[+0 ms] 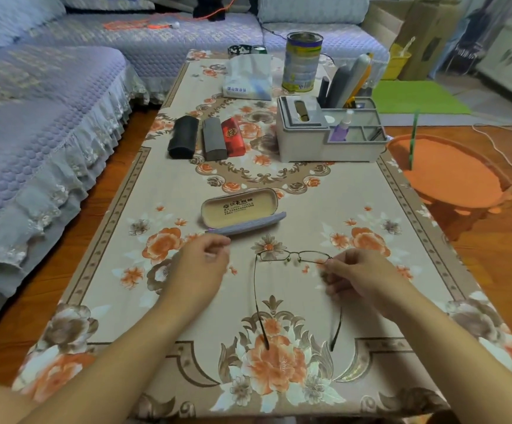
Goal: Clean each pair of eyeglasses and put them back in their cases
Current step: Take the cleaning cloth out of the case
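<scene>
Thin dark-framed eyeglasses (pixel 291 257) hover with their temples unfolded toward me, over the floral tablecloth (pixel 279 185). My right hand (pixel 361 280) pinches the frame at its right hinge. My left hand (pixel 201 264) is left of the glasses, apart from them, its fingers loosely curled and holding nothing. Just beyond the hands lies an open grey eyeglass case (pixel 242 211) with a cream lining. Farther back stand three closed cases side by side: a black case (pixel 183 136), a grey case (pixel 214 138) and a red case (pixel 233 136).
A grey desk organizer (pixel 325 131) with a small spray bottle (pixel 341 127) stands at the right back. Behind it are a tin can (pixel 303 62) and a tissue pack (pixel 248 78). A purple sofa (pixel 43 102) runs along the left; an orange stool (pixel 444 172) is at the right.
</scene>
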The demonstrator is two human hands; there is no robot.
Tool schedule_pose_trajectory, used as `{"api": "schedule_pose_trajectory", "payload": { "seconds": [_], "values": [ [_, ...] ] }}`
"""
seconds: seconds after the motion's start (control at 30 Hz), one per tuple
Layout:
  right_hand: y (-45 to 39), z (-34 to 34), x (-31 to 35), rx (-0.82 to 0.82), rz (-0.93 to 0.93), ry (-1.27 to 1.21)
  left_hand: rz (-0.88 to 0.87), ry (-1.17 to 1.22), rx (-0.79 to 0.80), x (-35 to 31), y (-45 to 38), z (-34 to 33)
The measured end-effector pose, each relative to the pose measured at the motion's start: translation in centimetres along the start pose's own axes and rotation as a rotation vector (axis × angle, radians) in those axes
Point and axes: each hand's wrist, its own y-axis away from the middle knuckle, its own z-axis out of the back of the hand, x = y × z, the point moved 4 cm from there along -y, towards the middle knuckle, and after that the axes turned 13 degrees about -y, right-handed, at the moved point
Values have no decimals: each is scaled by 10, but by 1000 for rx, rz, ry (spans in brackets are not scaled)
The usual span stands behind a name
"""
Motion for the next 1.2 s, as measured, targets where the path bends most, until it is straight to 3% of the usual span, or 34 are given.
{"api": "schedule_pose_trajectory", "payload": {
  "seconds": [0.07, 0.17, 0.43, 0.57, 0.83, 1.07, 1.2],
  "values": [
    [1, 7, 9, -71, 126, 298, -166, -336, -215, -5, -7, 13],
    [8, 14, 27, -215, 350, 582, -378, -736, -289, -1, -24, 11],
    [6, -35, 72, -68, 635, 698, -513, -730, -166, 30, -17, -13],
    [-24, -86, 78, 77, 703, 932, -542, -679, -177, 33, -19, -16],
    [-67, -112, 77, 148, 704, 1356, -468, -644, -233, 37, -16, -13],
    [-53, -113, 85, 82, 757, 1451, -464, -647, -255, 38, -17, -14],
    [-41, -103, 88, -15, 955, 1426, -454, -624, -287, 39, -20, -13]
  ]
}}
